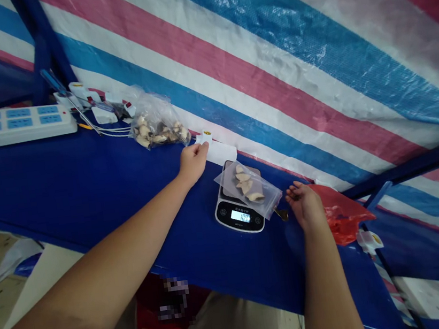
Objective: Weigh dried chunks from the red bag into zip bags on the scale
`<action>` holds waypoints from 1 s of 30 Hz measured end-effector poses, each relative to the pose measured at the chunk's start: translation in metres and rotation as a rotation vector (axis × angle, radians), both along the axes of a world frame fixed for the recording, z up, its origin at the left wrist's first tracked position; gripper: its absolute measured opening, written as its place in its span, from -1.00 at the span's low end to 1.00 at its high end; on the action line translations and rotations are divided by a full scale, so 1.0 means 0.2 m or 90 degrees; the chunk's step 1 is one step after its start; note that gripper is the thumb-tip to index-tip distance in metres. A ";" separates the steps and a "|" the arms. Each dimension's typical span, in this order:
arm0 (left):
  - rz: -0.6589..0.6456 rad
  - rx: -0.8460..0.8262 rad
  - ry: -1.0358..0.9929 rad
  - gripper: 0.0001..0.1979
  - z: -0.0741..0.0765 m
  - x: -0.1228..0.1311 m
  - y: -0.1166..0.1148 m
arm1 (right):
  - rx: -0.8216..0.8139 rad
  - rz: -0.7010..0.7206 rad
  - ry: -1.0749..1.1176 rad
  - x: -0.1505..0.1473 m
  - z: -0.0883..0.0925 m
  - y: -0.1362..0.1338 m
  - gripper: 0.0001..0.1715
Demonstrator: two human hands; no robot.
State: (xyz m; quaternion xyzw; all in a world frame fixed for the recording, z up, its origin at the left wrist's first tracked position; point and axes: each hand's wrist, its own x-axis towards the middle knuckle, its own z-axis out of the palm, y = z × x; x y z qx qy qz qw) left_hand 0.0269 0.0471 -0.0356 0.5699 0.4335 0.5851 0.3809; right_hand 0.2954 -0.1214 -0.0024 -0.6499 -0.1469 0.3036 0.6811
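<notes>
At the back edge of the table, my left hand (195, 163) is closed in a pinch at a small white piece with a yellow-and-black mark (206, 136). A white sheet (223, 153) lies just beside it. Between my hands stands a digital kitchen scale (226, 215) with a lit display. On its pan rests a clear zip bag (227, 178) holding several pale dried slices (245, 185). My right hand (306, 206) is at the right of the scale, palm partly up, fingers loosely curled and apart, with nothing seen in it. A small brass-coloured metal piece (282, 214) lies close to its fingertips.
A clear bag of dried pieces (160, 129) sits at the back left, near white cables and a screwdriver (74, 105). A power strip (16, 125) lies further left. To the right is a red plastic bag (339, 213). Striped sheeting (231, 66) rises behind the blue table (122, 166).
</notes>
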 end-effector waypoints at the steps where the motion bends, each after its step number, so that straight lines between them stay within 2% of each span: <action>1: -0.001 0.000 0.001 -0.51 0.00 0.00 0.00 | 0.005 -0.003 0.005 0.01 0.00 0.00 -0.53; 3: 0.001 0.001 0.001 -0.51 0.00 0.00 0.00 | 0.012 -0.008 0.013 0.01 0.01 -0.01 -0.42; 5: 0.001 0.000 0.004 -0.51 0.00 0.00 0.00 | 0.017 -0.008 0.016 0.01 0.02 -0.01 -0.40; 10: -0.001 0.000 0.008 -0.52 0.00 0.00 0.00 | 0.032 0.030 0.014 0.00 0.01 -0.01 -0.55; 14: 0.000 0.001 0.008 -0.52 0.00 0.00 0.00 | 0.026 0.094 -0.014 0.01 0.00 -0.02 -0.69; 22: -0.009 0.003 0.010 -0.52 0.01 0.00 0.00 | -0.076 0.127 -0.159 0.02 0.00 -0.04 -0.67; 26: -0.013 0.003 0.010 -0.53 0.00 0.00 0.00 | -0.042 0.160 -0.144 0.03 0.02 -0.05 -0.71; 30: -0.023 0.002 0.013 -0.54 0.00 0.00 0.00 | -0.074 0.237 -0.151 0.04 0.07 -0.11 -0.68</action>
